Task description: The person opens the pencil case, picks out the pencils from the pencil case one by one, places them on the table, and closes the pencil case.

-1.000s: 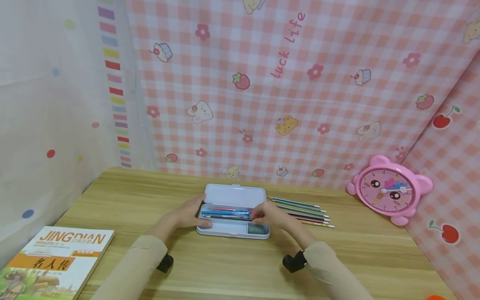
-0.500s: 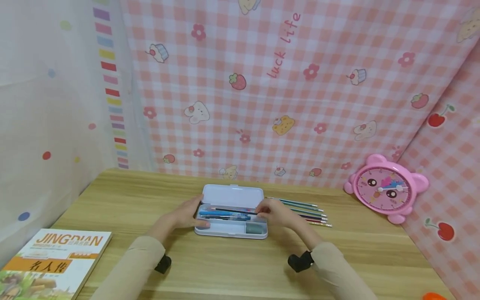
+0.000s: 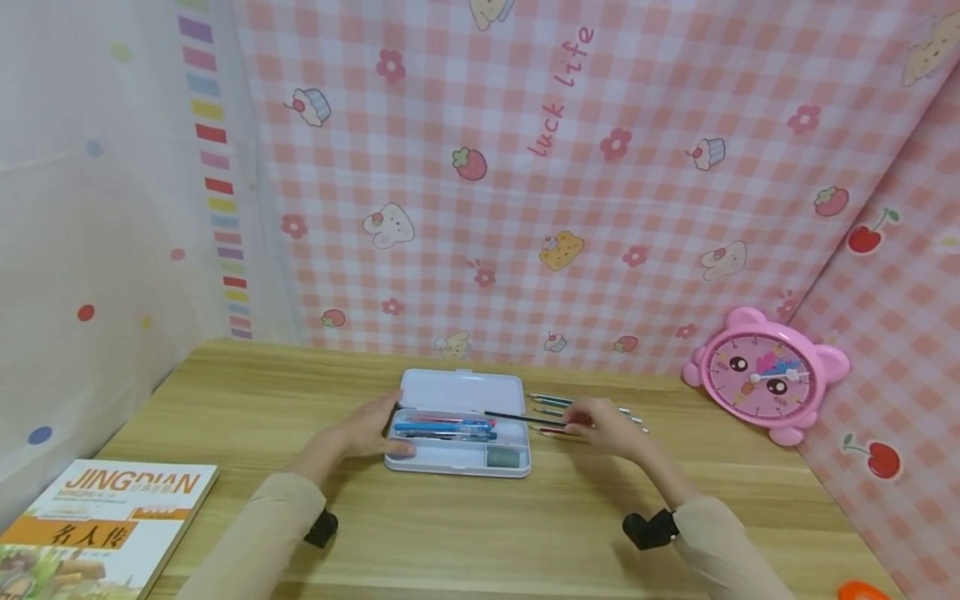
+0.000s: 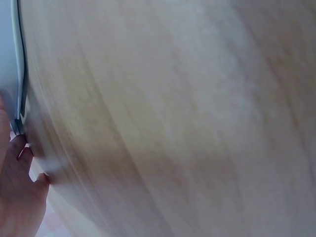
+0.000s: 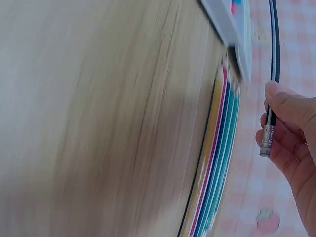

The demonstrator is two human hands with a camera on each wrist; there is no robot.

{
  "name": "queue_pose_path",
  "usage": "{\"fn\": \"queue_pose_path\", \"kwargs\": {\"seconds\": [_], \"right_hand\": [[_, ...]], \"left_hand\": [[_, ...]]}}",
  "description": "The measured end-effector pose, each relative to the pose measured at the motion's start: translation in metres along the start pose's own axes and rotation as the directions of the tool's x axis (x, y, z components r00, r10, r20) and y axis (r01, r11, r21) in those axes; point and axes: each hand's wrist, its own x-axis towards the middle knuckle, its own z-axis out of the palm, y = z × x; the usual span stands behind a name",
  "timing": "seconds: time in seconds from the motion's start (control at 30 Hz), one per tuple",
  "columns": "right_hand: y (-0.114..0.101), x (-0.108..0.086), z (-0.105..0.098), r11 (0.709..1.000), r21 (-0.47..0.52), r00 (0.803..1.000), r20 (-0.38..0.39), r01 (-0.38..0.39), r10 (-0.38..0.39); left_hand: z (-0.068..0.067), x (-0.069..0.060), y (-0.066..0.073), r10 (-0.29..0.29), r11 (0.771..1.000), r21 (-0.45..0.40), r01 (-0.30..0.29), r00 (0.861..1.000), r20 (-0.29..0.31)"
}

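An open white pencil case point(image 3: 459, 472) lies on the table, its lid tipped back. My left hand point(image 3: 369, 432) holds its left end, thumb over the front tray and fingers by the lid's edge. Inside the case are blue pens point(image 3: 442, 427), something pinkish-red behind them and a grey-green block point(image 3: 503, 457) in the small compartment. My right hand point(image 3: 609, 427) pinches a black pencil point(image 5: 275, 44) near its metal-capped end, above the table. The pencil's far tip reaches over the case's right part. Beneath and beside that hand lies a row of coloured pencils point(image 5: 217, 133), partly hidden in the head view.
A book point(image 3: 112, 529) lies at the table's left front. At the right back a pink clock point(image 3: 761, 375) with animal ears leans near the wall cloth. Part of an orange object point(image 3: 861, 591) shows at the lower right edge. Checked cloth point(image 3: 480, 217) hangs behind the table.
My right hand has drawn the black pencil up out of the case and moved right, over the row of pencils. The left hand stays at the case's left end. The head view has shifted slightly.
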Motion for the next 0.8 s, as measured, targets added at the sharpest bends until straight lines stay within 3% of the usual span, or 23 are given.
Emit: {"fn": "queue_pose_path", "kwargs": {"seconds": [0.37,0.47,0.6,0.8], "right_hand": [[0.045,-0.056,-0.014,0.999,-0.023,0.999,-0.043,0.026,-0.027],[0.051,-0.068,-0.013,1.0,-0.029,0.998,-0.055,-0.013,0.011],[0.058,-0.076,-0.012,0.998,-0.037,0.997,-0.063,-0.047,0.045],[0.065,-0.079,-0.011,0.997,-0.064,0.996,-0.078,-0.04,0.035]], "left_hand": [[0.002,0.001,-0.003,0.016,1.0,-0.017,-0.016,1.0,-0.004],[0.002,0.001,-0.003,0.023,1.0,-0.02,-0.023,1.0,-0.001],[0.0,0.001,-0.002,0.02,1.0,-0.007,-0.02,1.0,0.004],[0.0,0.0,-0.001,0.012,1.0,0.002,-0.013,1.0,0.009]]}}
